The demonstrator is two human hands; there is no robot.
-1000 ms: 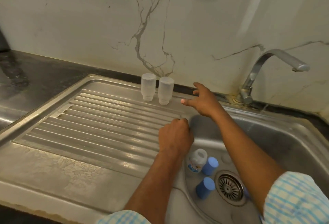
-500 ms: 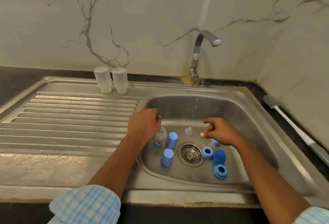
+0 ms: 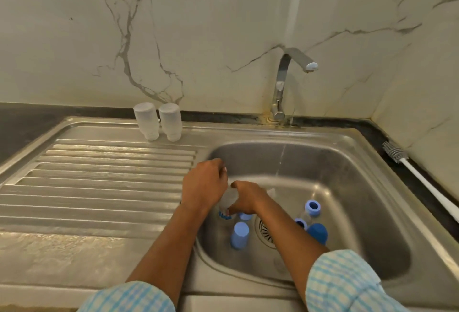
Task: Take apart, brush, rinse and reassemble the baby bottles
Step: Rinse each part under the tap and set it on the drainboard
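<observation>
From the head: wraps right grip [image 3: 246, 200] round the clear bottle [image 3: 227, 200], low in the sink [image 3: 347, 162], thumb above, fingertips by the blue label. Stands roughly upright, touching, just left of that grip. Curls left grip [image 3: 203, 185] beside its top; cannot tell whether holding.

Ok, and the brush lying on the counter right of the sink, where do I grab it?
Take the brush by its white handle, mid-length, from above on the sink side. It lies flat along the counter with the wall close behind and the bristle head at the far end, so the handle is the long bare part within reach.
</observation>
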